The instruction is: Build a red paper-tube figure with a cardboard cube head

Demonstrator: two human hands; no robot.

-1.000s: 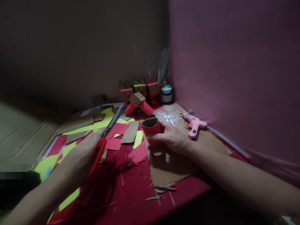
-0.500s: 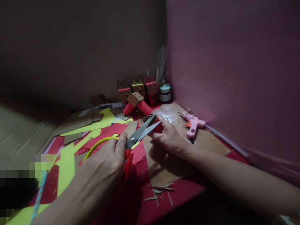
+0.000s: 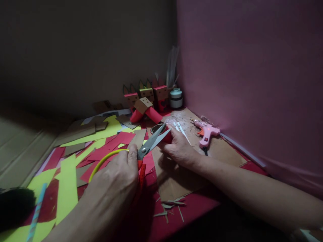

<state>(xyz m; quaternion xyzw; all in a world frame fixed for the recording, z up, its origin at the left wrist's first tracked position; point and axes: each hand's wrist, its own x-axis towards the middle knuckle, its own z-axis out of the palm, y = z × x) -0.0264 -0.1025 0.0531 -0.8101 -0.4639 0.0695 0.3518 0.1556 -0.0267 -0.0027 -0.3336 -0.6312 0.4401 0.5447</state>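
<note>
My left hand (image 3: 114, 178) grips red-handled scissors (image 3: 148, 145); their steel blades are parted and point up and right at a red paper-wrapped tube (image 3: 161, 131). A yellow strip (image 3: 106, 158) arcs over my left fingers. My right hand (image 3: 180, 148) is closed around the red tube, holding it on a brown cardboard sheet (image 3: 176, 174). The blade tips sit right beside the tube's rim.
Red, yellow and brown paper scraps (image 3: 83, 148) cover the red table on the left. A pink glue gun (image 3: 207, 134) lies at the right by the pink wall. Small paper box figures (image 3: 146, 97) and a small jar (image 3: 176, 98) stand in the far corner.
My left hand has swung the scissors from the left over to the tube, with the blades now parted. The right hand has kept hold of the tube. The view has shifted slightly.
</note>
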